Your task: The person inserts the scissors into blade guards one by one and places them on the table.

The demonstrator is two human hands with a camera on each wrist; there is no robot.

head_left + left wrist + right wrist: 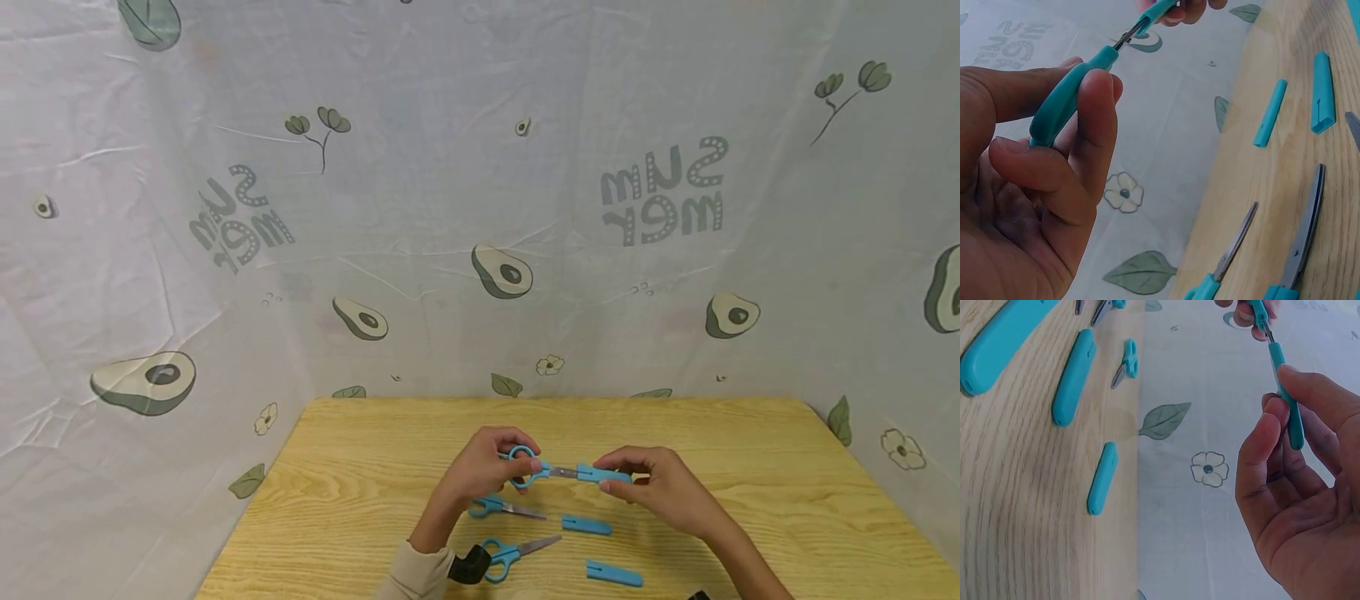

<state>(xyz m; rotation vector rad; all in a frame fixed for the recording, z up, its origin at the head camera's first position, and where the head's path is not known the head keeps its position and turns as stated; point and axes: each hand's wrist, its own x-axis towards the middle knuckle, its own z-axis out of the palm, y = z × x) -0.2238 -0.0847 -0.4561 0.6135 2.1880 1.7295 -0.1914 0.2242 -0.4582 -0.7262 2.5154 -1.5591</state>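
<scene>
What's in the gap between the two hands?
Head view: the exposed blades of the scissors that the left hand holds, running into the blue cover that the right hand holds.

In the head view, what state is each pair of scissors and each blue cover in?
Held scissors: shut, partly sheathed.
Held cover: only partway on.
Farther loose scissors: shut, uncovered.
Nearer loose scissors: shut, uncovered.
Farther loose cover: lying flat, without scissors.
Nearer loose cover: lying flat, without scissors.
</scene>
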